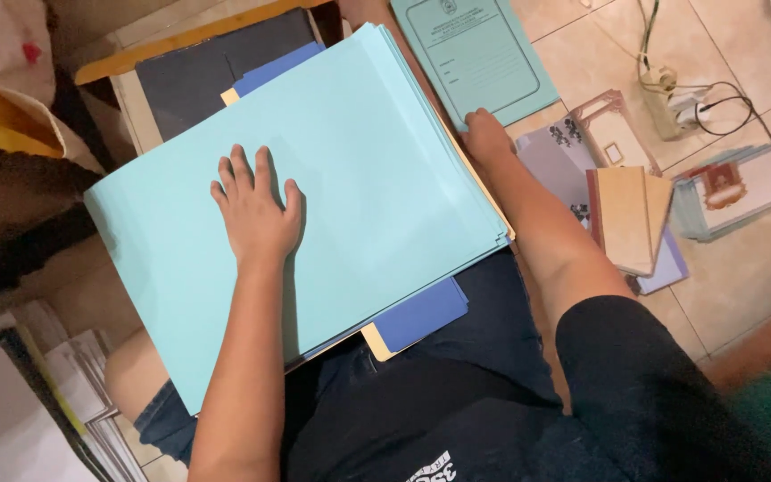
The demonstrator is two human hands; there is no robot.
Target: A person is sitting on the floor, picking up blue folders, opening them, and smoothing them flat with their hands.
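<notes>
**Flat palm on the stack, other hand out at the printed cover**

I saw the left hand (256,214) lying flat on the light blue paper stack (377,161), fingers spread wide and gripping nothing; the press looked meant to keep the sheets from sliding off the lap. Under the palm, darker blue and cream folders (417,317) stuck out toward the wrist. The right hand (485,134) reached past the stack's far edge to the teal printed cover (475,54) on the tiled floor (742,259), fingertips touching its lower edge (whether pinching or merely resting, I could not tell). Card booklets (635,214) lay just beside that forearm.
</notes>
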